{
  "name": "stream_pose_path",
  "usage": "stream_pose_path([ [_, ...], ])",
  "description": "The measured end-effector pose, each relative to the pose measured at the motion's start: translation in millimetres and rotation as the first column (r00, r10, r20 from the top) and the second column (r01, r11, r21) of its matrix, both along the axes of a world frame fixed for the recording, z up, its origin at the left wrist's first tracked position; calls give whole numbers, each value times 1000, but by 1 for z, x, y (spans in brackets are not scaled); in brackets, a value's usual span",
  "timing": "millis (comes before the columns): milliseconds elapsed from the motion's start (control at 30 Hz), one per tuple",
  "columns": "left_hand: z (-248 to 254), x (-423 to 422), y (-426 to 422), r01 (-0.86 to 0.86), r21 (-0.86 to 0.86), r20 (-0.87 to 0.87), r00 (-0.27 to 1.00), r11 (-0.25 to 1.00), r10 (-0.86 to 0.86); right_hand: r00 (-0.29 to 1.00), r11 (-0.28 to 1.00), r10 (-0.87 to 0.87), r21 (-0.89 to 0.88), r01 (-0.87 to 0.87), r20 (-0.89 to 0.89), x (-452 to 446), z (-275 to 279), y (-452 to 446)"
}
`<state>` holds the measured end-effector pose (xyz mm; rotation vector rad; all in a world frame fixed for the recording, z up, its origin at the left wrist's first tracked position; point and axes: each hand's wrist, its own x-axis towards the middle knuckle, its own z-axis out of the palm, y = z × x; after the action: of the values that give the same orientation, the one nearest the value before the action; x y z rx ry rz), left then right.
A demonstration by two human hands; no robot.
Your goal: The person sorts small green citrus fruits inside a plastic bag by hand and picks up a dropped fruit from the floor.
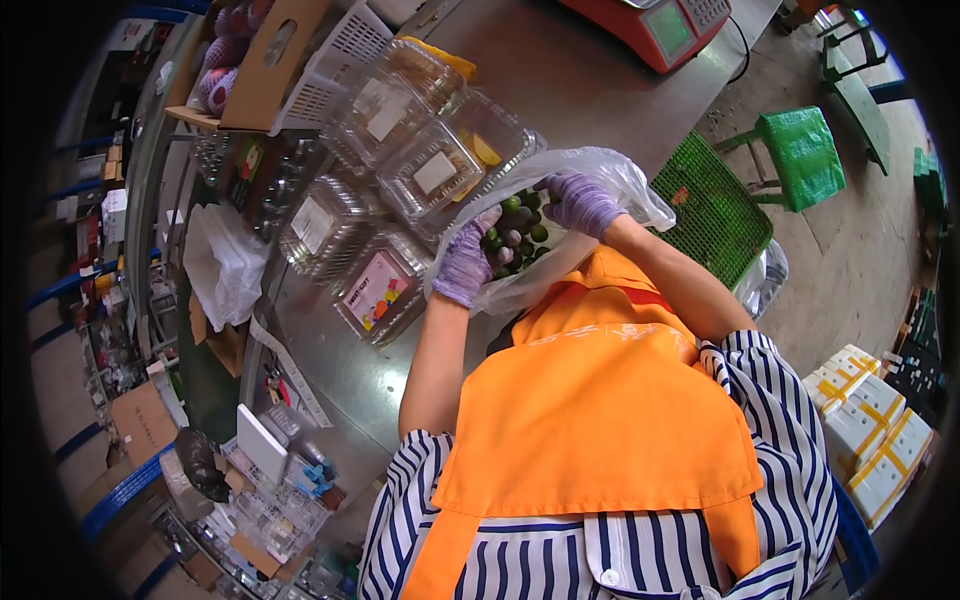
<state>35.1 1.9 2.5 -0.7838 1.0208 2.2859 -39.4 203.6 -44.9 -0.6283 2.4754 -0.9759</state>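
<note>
Both hands wear purple knit gloves and are at a clear plastic bag (615, 170) of small round green and dark fruit (518, 235) on the metal table. My left hand (465, 262) is at the bag's left side, its fingers bent against the fruit and the bag's edge. On the right side, my right hand (582, 203) reaches into the bag's mouth with its fingers curled down beside the fruit. The fingertips of my right hand are partly hidden, and what they hold cannot be made out. Clear clamshell boxes (432, 172) lie just beyond the bag.
A green mesh crate (710, 207) stands to the right. At the table's far side is a red scale (640, 30). A white basket (335, 65) and a cardboard box (262, 75) are at the upper left. White foam trays (225, 262) sit left.
</note>
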Motion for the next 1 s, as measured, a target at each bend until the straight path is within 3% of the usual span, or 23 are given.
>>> stream_pose_path([
  [33,1,0,-2,-36,52,7,999,998,36,993,998,50,44,-45,-104,1,-1,-4],
  [133,8,0,-9,-45,-10,-112,993,999,44,999,999,35,5,-35,21,1,-10,-10],
  [233,8,0,-13,-67,18,-116,991,998,68,997,975,-25,-217,40,69,2,-28,-5],
  [333,8,1,-13,-71,14,-96,993,997,72,971,883,-20,-451,129,239,4,-18,7],
  [367,9,1,-13,-71,5,-87,994,997,71,877,932,4,-319,171,481,1,31,15],
  [467,8,-1,-9,-50,-88,-42,998,995,47,749,918,49,-326,228,661,6,66,21],
  [567,18,-3,0,-20,-215,-6,1000,976,20,699,872,97,-399,283,709,11,66,25],
  [767,20,-2,9,59,-333,-98,991,941,-97,679,853,106,-418,314,727,14,66,29],
  [867,24,0,15,24,-416,-195,974,909,-115,725,864,133,-438,250,676,17,65,27],
  [1000,35,1,21,5,-297,-190,980,955,-64,649,863,195,-443,243,735,16,60,30],
])
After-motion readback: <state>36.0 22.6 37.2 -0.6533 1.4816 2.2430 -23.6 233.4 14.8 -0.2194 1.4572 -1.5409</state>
